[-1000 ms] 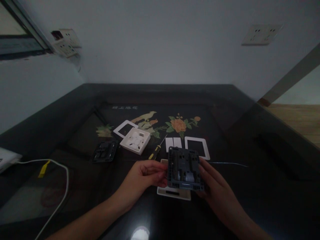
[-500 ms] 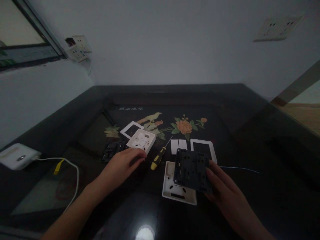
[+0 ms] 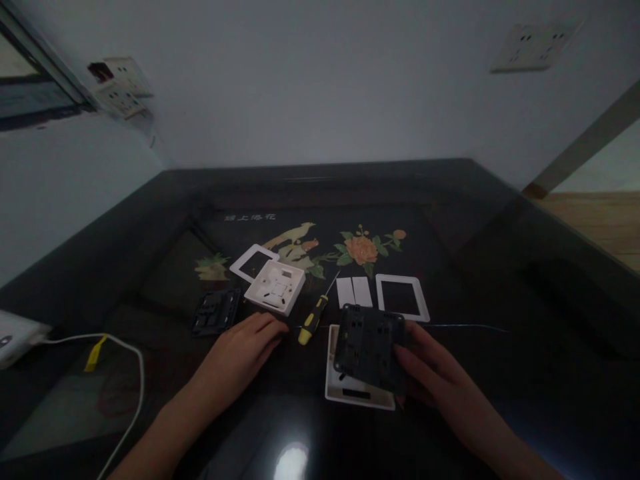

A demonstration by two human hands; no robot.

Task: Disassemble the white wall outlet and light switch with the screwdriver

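My right hand (image 3: 430, 370) grips the right edge of a black plastic switch mounting frame (image 3: 369, 343), tilted over a white square back box (image 3: 361, 393) and hiding much of it. My left hand (image 3: 247, 347) rests palm down on the table, fingers loosely bent, holding nothing that I can see. Just beyond it lies a second white back box (image 3: 277, 287), with its open side up. A yellow-and-black screwdriver (image 3: 313, 320) lies right of the left fingertips. Left of that hand is another black mounting frame (image 3: 216, 312).
Two white cover frames (image 3: 241, 268) (image 3: 424, 303) and two white switch rockers (image 3: 353, 292) lie farther back on the dark glossy table (image 3: 450, 233). A thin wire (image 3: 465, 325) runs right. A white cable (image 3: 141, 373) leads to a white device (image 3: 20, 337) at left.
My left hand has come away from the left back box and down to the table. The black frame in my right hand has shifted slightly left over the near box. The view has moved a little.
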